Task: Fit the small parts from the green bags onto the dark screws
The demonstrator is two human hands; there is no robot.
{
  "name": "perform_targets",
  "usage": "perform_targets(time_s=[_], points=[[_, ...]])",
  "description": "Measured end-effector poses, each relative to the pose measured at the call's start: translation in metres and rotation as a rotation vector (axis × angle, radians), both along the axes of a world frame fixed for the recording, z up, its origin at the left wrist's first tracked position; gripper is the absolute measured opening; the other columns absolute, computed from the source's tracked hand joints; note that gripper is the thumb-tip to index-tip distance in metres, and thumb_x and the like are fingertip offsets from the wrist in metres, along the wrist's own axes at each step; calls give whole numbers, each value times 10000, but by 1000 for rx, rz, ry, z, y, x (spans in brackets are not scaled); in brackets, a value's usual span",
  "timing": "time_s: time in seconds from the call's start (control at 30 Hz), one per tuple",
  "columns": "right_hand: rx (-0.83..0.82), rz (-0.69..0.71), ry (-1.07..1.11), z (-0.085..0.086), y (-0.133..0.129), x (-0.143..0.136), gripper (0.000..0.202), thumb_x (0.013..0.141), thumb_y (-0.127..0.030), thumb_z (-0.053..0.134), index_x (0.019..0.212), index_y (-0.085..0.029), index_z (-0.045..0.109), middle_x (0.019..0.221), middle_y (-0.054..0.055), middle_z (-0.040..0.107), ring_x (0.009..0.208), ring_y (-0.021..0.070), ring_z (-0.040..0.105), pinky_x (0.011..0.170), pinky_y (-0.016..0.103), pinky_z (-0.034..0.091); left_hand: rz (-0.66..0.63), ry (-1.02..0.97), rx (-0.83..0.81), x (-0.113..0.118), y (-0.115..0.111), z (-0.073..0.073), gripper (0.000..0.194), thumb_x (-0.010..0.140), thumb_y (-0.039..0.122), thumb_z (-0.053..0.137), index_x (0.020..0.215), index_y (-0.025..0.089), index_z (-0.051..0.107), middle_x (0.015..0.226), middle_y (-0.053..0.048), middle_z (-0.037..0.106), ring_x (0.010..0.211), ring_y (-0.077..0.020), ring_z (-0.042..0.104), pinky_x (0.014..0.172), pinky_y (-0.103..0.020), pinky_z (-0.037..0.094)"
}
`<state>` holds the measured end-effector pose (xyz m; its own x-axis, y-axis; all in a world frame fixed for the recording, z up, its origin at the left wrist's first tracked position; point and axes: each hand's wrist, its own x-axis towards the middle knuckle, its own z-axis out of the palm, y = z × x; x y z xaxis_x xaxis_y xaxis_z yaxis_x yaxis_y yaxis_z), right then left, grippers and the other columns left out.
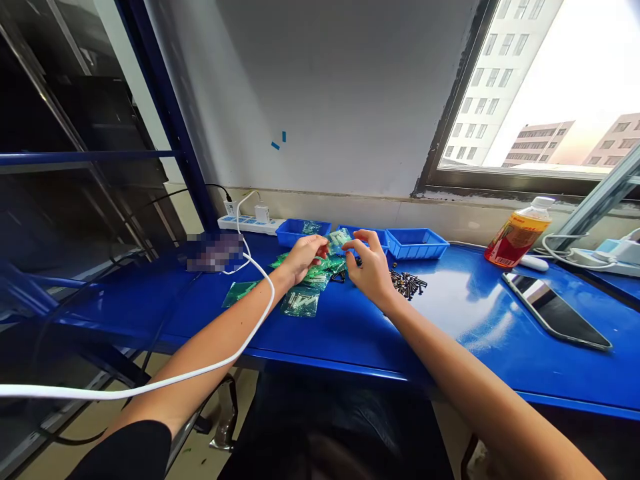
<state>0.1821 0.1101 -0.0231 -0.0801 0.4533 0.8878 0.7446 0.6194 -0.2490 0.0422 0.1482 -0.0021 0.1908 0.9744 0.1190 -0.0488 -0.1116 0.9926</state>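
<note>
Near the back of the blue table, a small clear plastic bag [340, 238] is held up between my hands. My left hand [301, 259] has its fingers closed on the bag's left edge. At the bag's right side, my right hand [373, 268] curls its thumb and fingers in a pinch; what lies between the fingertips is too small to make out. Beneath my hands is a pile of green-tinted plastic bags [316, 270]. In front of it lies another bag [300, 301] with pale pieces inside. Dark screws [410, 285] are heaped beside my right hand.
Blue bins [417, 245] line the back, one holding a bag [311, 227]. A white cable [220, 363] crosses over my left forearm from the power strip [247, 223]. On the right are a drink bottle [520, 233] and a phone [555, 310].
</note>
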Motion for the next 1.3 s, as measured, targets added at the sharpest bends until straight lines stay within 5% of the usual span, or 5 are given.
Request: perform_targets(time_s=[0.27, 0.53, 0.87, 1.1, 1.3], points=[[-152, -53, 11, 1, -3, 2, 111, 750, -171, 512, 792, -191, 613, 916, 80, 480, 857, 204, 522, 729, 344, 477, 199, -12, -34, -21, 22, 10, 147, 757, 256, 475, 642, 166, 459, 551, 35, 485, 379, -38, 378, 365, -147, 255], [-309, -160, -83, 7, -6, 2, 112, 770, -186, 524, 782, -190, 635, 856, 68, 518, 843, 208, 497, 800, 348, 431, 184, 375, 238, -19, 22, -5, 108, 740, 271, 557, 739, 172, 598, 661, -12, 601, 555, -126, 524, 537, -228, 420], [-833, -434, -348, 13, -4, 20, 290, 835, -367, 480, 1012, -202, 640, 1036, 110, 577, 1082, 295, 446, 838, 398, 398, 28, 792, 513, -7, 13, -18, 185, 768, 249, 488, 795, 175, 655, 801, -38, 629, 769, -188, 581, 785, -310, 454], [-865, -428, -417, 9, -3, 16, 282, 826, -379, 506, 1014, -211, 631, 1104, 117, 546, 1091, 290, 448, 843, 413, 397, 74, 942, 522, -8, 16, -24, 333, 757, 317, 517, 1034, 156, 610, 1079, -99, 588, 1087, -276, 490, 950, -389, 392], [-803, -395, -355, 2, 2, 18, 206, 786, -350, 573, 914, -207, 647, 1040, 123, 562, 1058, 308, 454, 806, 449, 405, -45, 994, 538, -13, 18, -26, 349, 700, 332, 588, 1022, 199, 615, 1060, -82, 607, 1064, -293, 525, 932, -414, 410]])
